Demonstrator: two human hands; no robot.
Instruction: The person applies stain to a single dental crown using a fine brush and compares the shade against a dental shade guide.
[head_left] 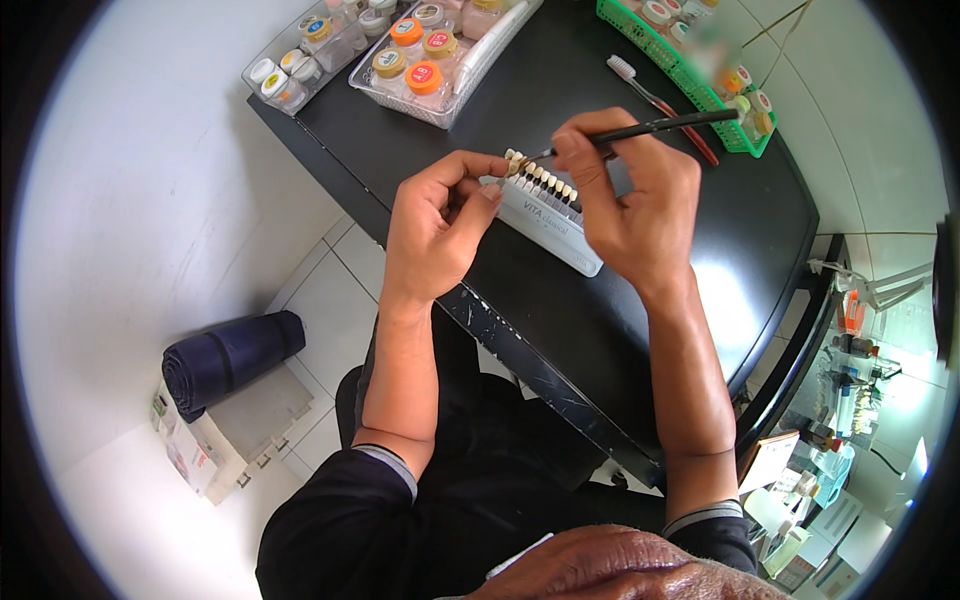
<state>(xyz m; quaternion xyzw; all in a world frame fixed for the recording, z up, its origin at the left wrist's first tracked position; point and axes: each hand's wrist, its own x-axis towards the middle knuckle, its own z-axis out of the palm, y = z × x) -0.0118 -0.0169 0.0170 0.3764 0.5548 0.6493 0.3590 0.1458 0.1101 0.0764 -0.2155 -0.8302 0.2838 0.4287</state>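
Observation:
My left hand (pixel 437 225) pinches a small yellowish, tooth-like piece (pixel 515 168) between thumb and fingertips; its exact form is too small to make out. In my right hand (pixel 648 205) a slim black-handled brush (pixel 685 123) is held like a pen. Its thin tip points left and meets or nearly meets the little piece. Directly beneath both hands lies a pale grey dental shade guide (pixel 545 222), with a row of tooth-shaped tabs along its far side. My right fingers hide part of its right end.
Lidded jars fill a clear basket (pixel 447 112) at the far left of the black table (pixel 720 235); another clear container (pixel 290 100) stands beside it. A green basket (pixel 690 78) holds more jars at far right, near a red-handled toothbrush (pixel 668 108). A rolled dark mat (pixel 235 355) is at left.

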